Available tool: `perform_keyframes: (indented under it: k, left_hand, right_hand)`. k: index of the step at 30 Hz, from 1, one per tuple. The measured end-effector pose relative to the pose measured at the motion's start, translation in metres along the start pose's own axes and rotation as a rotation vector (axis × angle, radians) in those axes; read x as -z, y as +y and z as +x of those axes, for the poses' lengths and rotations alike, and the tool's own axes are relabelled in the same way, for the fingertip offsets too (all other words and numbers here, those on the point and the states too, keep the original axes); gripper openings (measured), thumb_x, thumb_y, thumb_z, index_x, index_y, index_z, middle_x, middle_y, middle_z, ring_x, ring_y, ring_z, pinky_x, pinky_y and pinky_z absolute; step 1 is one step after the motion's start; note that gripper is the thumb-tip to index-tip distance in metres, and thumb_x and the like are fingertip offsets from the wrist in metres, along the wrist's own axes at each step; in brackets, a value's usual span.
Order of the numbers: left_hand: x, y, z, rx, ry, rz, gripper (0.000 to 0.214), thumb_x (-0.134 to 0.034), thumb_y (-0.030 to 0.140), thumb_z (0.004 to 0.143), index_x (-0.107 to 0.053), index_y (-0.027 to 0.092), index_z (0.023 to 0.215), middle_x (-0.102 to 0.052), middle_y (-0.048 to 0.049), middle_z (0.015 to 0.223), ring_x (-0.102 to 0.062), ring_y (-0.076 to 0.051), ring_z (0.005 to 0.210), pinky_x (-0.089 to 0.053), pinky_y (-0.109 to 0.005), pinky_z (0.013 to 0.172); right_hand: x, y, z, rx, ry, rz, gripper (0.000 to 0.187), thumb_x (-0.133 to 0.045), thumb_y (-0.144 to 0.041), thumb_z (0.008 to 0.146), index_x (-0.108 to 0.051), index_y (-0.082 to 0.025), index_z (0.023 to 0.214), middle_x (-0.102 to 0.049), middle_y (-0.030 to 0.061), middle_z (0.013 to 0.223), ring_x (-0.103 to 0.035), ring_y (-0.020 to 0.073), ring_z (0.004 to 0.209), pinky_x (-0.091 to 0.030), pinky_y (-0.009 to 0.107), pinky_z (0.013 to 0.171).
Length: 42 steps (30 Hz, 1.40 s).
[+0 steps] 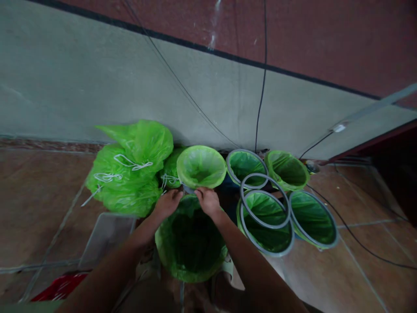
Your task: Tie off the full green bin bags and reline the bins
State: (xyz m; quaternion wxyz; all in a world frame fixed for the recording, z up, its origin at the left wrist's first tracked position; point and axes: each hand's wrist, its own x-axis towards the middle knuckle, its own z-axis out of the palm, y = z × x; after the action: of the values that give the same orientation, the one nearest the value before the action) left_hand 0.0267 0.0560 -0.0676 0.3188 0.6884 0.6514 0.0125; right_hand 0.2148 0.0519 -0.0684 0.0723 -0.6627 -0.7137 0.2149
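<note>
A bin lined with a green bag [190, 271] stands between my feet, its dark mouth facing up. At its far rim, my left hand [168, 203] is closed, with the fingertips on the edge of the liner. A short way to the right, my right hand [208, 201] also pinches the liner edge, thumb towards the other hand. A small grey strip shows between the hands; I cannot tell if it is the bin's rim. Just beyond them sits another bin with a pale green liner [200, 167] folded over its top.
To the right stand several lined bins [312, 217] with grey rims, and a loose grey ring [265, 176] lies across two. Full green bags with white ties [130, 174] are heaped at left, near a clear plastic tub [107, 237]. A black cable [361, 248] crosses the tiles.
</note>
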Motion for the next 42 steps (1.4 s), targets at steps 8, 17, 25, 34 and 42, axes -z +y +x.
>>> perform_keyframes:
  k: [8,17,25,34,42]
  left_hand:
    - [-0.011,0.003,-0.001,-0.124,0.025,0.089,0.038,-0.037,0.042,0.097,-0.07,0.021,0.1,-0.074,-0.0069,0.101,-0.067,-0.019,0.096,-0.046,-0.029,0.086]
    - [-0.008,0.006,-0.017,-0.128,0.152,0.159,0.048,-0.059,0.029,0.085,-0.052,0.017,0.131,-0.065,-0.0136,0.124,-0.061,-0.026,0.115,-0.044,-0.037,0.098]
    - [0.015,-0.02,-0.016,-0.054,0.23,-0.022,0.061,-0.056,0.044,0.086,-0.046,0.011,0.137,-0.058,-0.0163,0.136,-0.055,-0.027,0.124,-0.043,-0.037,0.104]
    - [-0.001,0.015,0.006,-0.229,0.196,0.097,0.035,-0.035,0.033,0.098,-0.066,0.018,0.106,-0.07,-0.0089,0.11,-0.064,-0.02,0.103,-0.044,-0.031,0.095]
    - [-0.015,0.002,-0.002,-0.209,0.099,0.246,0.032,-0.037,0.036,0.098,-0.061,0.02,0.113,-0.071,-0.0087,0.107,-0.066,-0.021,0.097,-0.046,-0.029,0.083]
  right_hand:
    - [-0.019,0.008,0.01,0.11,-0.083,0.054,0.026,-0.051,-0.034,0.095,-0.071,-0.024,0.107,-0.073,0.0042,0.106,-0.065,0.0186,0.1,-0.045,0.026,0.088]
    - [-0.014,0.02,0.0,0.029,-0.089,0.026,0.024,-0.055,-0.025,0.091,-0.069,-0.025,0.111,-0.072,0.0043,0.109,-0.065,0.0198,0.103,-0.044,0.026,0.088]
    - [-0.016,0.044,-0.058,-0.448,0.094,0.078,0.032,-0.056,-0.022,0.087,-0.065,-0.015,0.117,-0.071,0.0124,0.106,-0.066,0.0251,0.098,-0.046,0.032,0.086]
    - [-0.001,0.021,-0.03,-0.161,0.263,0.131,0.031,-0.046,-0.026,0.094,-0.065,-0.014,0.116,-0.068,0.0105,0.116,-0.059,0.0223,0.111,-0.041,0.032,0.099]
    - [-0.021,0.03,-0.004,-0.008,-0.005,0.067,0.029,-0.05,-0.029,0.095,-0.066,-0.024,0.118,-0.071,0.0041,0.117,-0.064,0.0178,0.106,-0.045,0.025,0.093]
